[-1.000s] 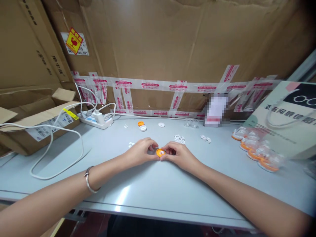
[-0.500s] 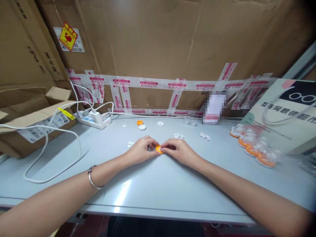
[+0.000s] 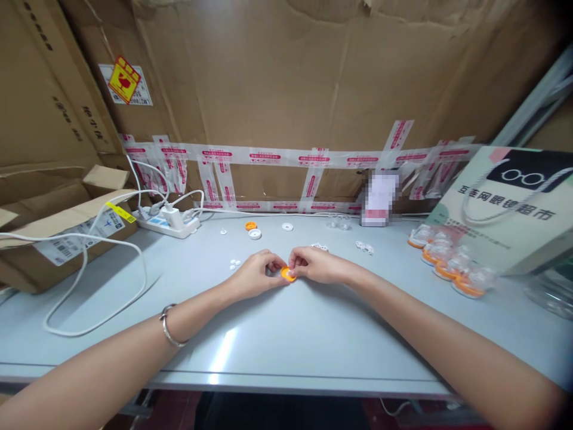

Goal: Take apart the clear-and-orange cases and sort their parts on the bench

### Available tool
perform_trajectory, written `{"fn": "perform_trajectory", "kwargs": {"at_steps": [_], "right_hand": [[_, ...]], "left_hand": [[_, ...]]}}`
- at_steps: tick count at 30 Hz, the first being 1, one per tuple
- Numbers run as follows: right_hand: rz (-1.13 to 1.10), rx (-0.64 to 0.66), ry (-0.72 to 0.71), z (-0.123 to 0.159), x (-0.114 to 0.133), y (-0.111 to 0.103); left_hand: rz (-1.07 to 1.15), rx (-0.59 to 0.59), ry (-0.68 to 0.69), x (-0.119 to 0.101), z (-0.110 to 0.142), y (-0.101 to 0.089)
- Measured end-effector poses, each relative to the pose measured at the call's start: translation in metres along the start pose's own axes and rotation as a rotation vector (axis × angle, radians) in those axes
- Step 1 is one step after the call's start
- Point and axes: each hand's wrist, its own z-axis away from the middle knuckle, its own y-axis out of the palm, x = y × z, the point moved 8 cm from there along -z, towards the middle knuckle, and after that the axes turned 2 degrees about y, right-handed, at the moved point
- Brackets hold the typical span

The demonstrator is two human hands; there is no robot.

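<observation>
Between the fingers and thumb of my left hand (image 3: 257,273) is a small round orange plastic cap (image 3: 287,275), kept just above the table with its hollow side up. Something pale shows inside it. My right hand (image 3: 316,266) is closed in a pinch over the cap's right rim; what its fingertips grip, if anything, is hidden. Just behind the right hand, several small white gear-like pieces (image 3: 319,246) are partly covered. Left of my left hand are small white round pieces (image 3: 233,264). Farther back lie another orange cap (image 3: 251,226), a white ring-shaped cap (image 3: 255,235) and a white disc (image 3: 287,227).
Clear domed pieces (image 3: 339,223) and more white pieces (image 3: 364,247) lie toward the back right. Orange-based clear assemblies (image 3: 468,284) line the right, beside a paper bag (image 3: 505,221). A power strip (image 3: 174,227), looping white cable (image 3: 145,269) and open carton (image 3: 54,239) occupy the left.
My right fingers have shifted slightly on the orange cap and stand more upright over its right rim. My left hand keeps its hold. The camera view has turned a little.
</observation>
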Motion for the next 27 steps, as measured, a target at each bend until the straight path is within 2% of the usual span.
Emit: {"fn": "perform_trajectory", "kwargs": {"at_steps": [9,14,20,23,27], "right_hand": [[-0.445,-0.093,0.045,0.005,-0.013,-0.004],[-0.747,-0.188,-0.01,0.018,0.006,-0.01],[-0.958,-0.181,-0.01,0.029,0.025,0.001],[-1.036,-0.179,-0.002,0.03,0.024,0.002],[-1.07,-0.276,-0.005,0.03,0.014,-0.01]], "left_hand": [[0.001,-0.026,0.024,-0.006,0.005,-0.004],[0.145,-0.186,0.089,-0.024,0.009,-0.025],[0.34,-0.241,0.065,-0.034,0.011,-0.034],[0.301,-0.227,0.057,-0.032,0.008,-0.043],[0.213,-0.201,-0.037,-0.008,0.004,-0.073]]}}
